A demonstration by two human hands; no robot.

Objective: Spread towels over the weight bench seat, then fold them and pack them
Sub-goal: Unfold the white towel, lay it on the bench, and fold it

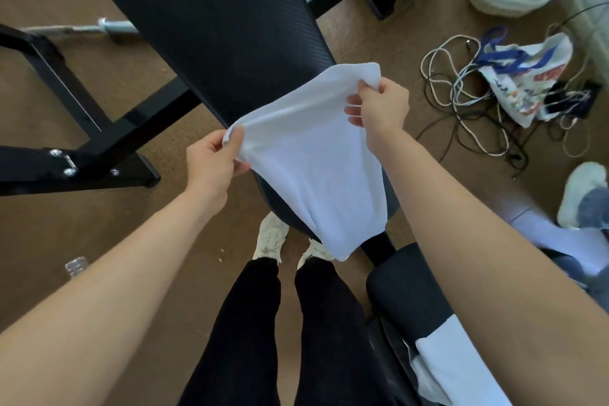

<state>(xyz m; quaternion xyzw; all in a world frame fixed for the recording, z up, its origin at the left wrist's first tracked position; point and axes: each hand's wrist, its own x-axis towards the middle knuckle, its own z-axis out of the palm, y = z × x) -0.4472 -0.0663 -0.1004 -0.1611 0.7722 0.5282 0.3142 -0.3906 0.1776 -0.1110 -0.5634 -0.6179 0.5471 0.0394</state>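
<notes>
Down low, two white shoes point(270, 237) stand on the brown floor by the near end of the black bench point(211, 16). More white cloth point(454, 356) lies at the bottom right on something dark. A bit farther up, both hands hold one white towel point(313, 168) in the air over the bench's near end. The left hand point(211, 163) pinches one top corner and the right hand point(379, 105) pinches the other. The towel hangs down between them, pulled wide. Far off on the right, tangled cords point(461, 92) and a printed bag point(524, 82) lie on the floor.
</notes>
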